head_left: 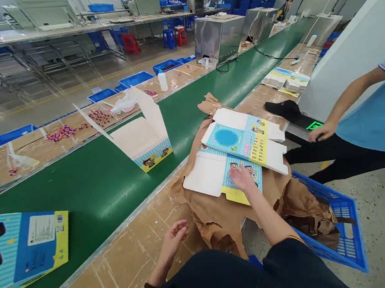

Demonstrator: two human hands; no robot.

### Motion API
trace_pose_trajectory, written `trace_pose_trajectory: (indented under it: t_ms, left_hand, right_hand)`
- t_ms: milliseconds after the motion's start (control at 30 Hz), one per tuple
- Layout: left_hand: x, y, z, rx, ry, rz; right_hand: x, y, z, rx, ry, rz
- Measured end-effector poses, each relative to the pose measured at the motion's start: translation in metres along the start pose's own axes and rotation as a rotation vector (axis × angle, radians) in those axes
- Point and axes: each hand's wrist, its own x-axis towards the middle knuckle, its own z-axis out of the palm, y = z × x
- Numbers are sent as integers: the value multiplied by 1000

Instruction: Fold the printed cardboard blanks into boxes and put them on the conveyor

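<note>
My right hand [243, 177] reaches forward and lies flat, fingers spread, on the top flat printed carton [225, 178] of a stack resting on crumpled brown paper [219, 220]. More flat cartons [244, 142] lie fanned just beyond it. My left hand [174, 238] hovers low over the cardboard-covered bench, fingers loosely curled, with nothing in it. A half-folded carton [144, 141] stands open on the green conveyor belt [106, 176], apart from both hands. A finished blue and yellow box [13, 244] lies on the belt at the near left.
Another person in a blue shirt stands at right, their hand [321, 131] by a black scale and a black cap [284, 108]. A blue plastic crate [342, 224] sits under the paper. Metal machines [217, 36], blue bins and small pink parts [61, 132] line the far bench.
</note>
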Motion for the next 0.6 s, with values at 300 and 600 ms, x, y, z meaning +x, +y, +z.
trace_pose_trajectory:
  t_ms: [300,600]
  left_hand:
    - [-9,-20,-34,-36,-68,-142]
    - [-26,-18,-54,-17,111,-62]
  right_hand:
    - [88,-37,36,357,370,-24]
    - [89,-78,23,550,557,-16]
